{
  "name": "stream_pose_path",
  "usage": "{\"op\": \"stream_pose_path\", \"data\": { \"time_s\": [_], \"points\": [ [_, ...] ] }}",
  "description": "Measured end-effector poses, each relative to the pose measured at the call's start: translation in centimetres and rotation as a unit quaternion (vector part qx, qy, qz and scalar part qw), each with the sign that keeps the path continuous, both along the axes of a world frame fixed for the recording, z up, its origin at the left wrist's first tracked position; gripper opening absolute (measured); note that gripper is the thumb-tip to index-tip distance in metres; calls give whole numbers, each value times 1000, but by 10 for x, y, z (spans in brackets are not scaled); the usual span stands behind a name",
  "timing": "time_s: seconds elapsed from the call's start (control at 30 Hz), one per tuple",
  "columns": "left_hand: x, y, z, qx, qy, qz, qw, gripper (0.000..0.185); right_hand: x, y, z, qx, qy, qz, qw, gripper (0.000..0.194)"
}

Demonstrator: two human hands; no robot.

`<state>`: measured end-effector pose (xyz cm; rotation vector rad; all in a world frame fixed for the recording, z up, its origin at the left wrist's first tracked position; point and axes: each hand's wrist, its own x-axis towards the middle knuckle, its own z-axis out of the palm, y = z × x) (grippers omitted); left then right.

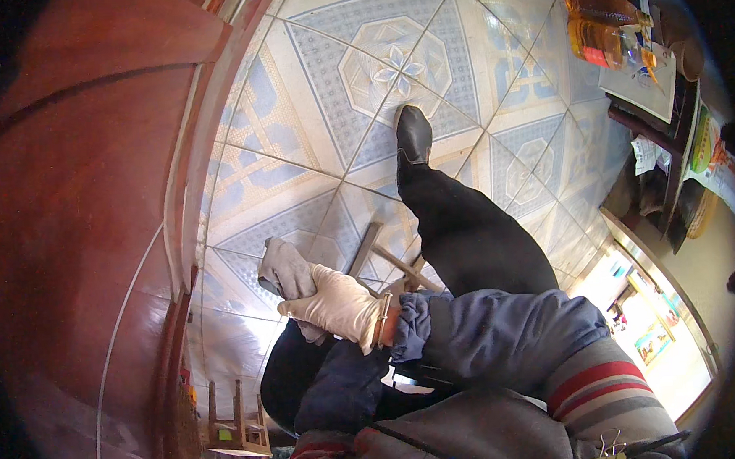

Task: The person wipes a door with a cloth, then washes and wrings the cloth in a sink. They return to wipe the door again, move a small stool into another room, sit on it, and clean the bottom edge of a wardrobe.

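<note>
My right hand (337, 304), in an off-white glove with a band at the wrist, reaches leftward across my body. Its thumb and palm press against a bunched grey fabric (284, 266), perhaps a cloth or another glove. A dark edge shows at the fabric's left side. My left arm, in a dark blue sleeve (342, 385), comes up from below. Beneath the right hand a bit of greyish glove (312, 332) shows, apparently on my left hand, whose fingers are mostly hidden. Just beyond my hands, wooden bars (366, 251) of a stool or frame stand near the floor.
A red-brown wooden panel (87, 183) rises along the left. My leg in black trousers and a black shoe (413, 135) extends over patterned floor tiles (402, 69). Bottles of amber liquid (601, 32) stand on a cluttered shelf at right. A small wooden chair (241, 426) is lower left.
</note>
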<state>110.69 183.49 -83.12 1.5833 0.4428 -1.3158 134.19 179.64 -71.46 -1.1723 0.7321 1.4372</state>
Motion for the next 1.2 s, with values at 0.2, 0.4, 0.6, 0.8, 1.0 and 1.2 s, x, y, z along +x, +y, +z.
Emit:
{"op": "stream_pose_path", "data": {
  "time_s": [0.2, 0.4, 0.6, 0.8, 1.0, 1.2],
  "points": [
    [14, 10, 6, 1, -21, -16, 1000, 56, 7, 0, -1, -2, 16, 31, 999, 39],
    [36, 22, 10, 3, -55, -28, 998, 53, 11, 2, -5, -15, -53, 47, 997, 41],
    [69, 36, 11, 7, -119, -37, 992, 50, 25, -1, -6, 8, 2, 99, 995, 48],
    [95, 58, 17, 13, -186, -52, 981, 47, 33, 1, -20, -19, -136, 136, 981, 63],
    [106, 77, 29, 25, -276, -92, 956, 44, 46, 1, -19, -38, -170, 200, 964, 61],
    [139, 96, 48, 21, -299, -21, 954, 40, 57, 1, -9, 1, -230, 249, 941, 58]
  ]
}}
